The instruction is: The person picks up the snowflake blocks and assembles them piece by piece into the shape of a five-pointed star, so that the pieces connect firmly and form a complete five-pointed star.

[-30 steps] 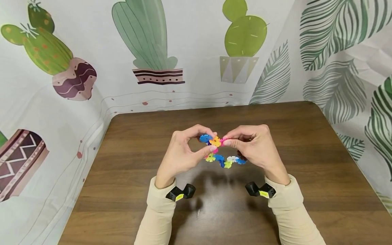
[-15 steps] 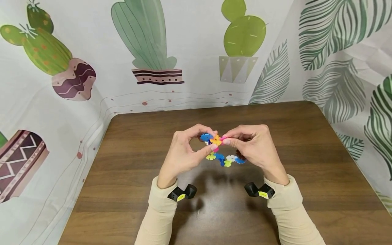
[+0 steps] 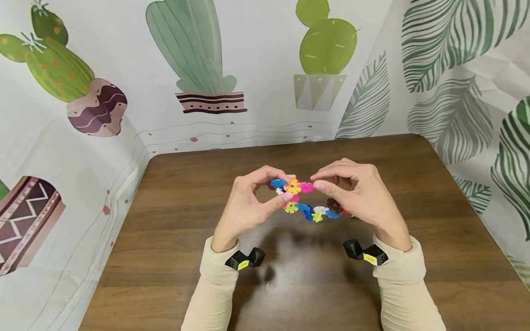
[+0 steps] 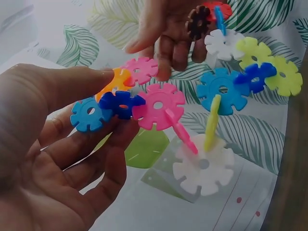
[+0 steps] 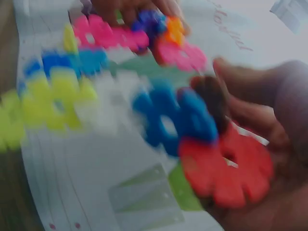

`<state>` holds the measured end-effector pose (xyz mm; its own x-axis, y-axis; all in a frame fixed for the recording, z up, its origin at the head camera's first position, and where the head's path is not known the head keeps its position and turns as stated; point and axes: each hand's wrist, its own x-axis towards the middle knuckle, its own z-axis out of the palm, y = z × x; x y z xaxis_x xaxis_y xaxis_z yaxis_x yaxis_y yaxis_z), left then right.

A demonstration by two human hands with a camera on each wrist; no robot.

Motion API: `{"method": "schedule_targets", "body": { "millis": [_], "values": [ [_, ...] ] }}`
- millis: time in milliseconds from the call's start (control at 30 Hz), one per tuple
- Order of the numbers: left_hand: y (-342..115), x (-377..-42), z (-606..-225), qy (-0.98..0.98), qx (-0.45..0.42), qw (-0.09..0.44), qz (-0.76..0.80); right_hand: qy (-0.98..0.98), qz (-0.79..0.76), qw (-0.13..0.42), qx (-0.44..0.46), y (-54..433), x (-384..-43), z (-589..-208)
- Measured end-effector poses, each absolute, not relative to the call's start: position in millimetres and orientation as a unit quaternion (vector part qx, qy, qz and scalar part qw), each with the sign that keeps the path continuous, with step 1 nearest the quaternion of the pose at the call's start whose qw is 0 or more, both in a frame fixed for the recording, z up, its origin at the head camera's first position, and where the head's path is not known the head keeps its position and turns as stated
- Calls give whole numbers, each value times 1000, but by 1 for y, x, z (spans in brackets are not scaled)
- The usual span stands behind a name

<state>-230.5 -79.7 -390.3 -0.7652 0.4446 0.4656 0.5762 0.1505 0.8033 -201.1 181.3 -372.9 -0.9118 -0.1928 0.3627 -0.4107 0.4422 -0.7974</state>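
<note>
Flower-shaped plastic discs (image 4: 159, 106) of several colours are slotted together into a curved chain held above the table. My left hand (image 3: 252, 202) pinches the chain by the orange disc (image 3: 293, 186), thumb below and forefinger above. A pink disc (image 3: 307, 187) sticks out to the right of the orange one. My right hand (image 3: 362, 195) is just right of it, with a small gap between its thumb tip and the pink disc in the right wrist view. The chain's far end, a brown disc (image 4: 197, 23) and a red disc (image 5: 228, 166), lies under the right palm, beside loosely bent fingers.
A dark wooden table (image 3: 186, 276) lies beneath both hands. Behind it and at its sides hangs a white cloth (image 3: 265, 55) printed with cacti and leaves. A black wrist camera (image 3: 244, 259) is strapped on each cuff.
My right hand has let go of the pink disc and moved a little right, its thumb and forefinger drawn off. The lower chain has shifted slightly right. The left hand keeps its pinch.
</note>
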Motion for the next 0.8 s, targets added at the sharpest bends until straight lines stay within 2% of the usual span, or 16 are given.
{"method": "schedule_targets", "body": {
  "millis": [167, 533, 800],
  "values": [
    [-80, -230, -393, -756, -338, 59, -558, -853, 457, 101, 231, 188, -205, -375],
    [-72, -226, -396, -780, -334, 58, -526, -843, 449, 133, 265, 183, -208, -379],
    [-59, -223, -398, -782, -318, 85, -529, -844, 422, 157, 292, 178, -208, -382]
  ]
}}
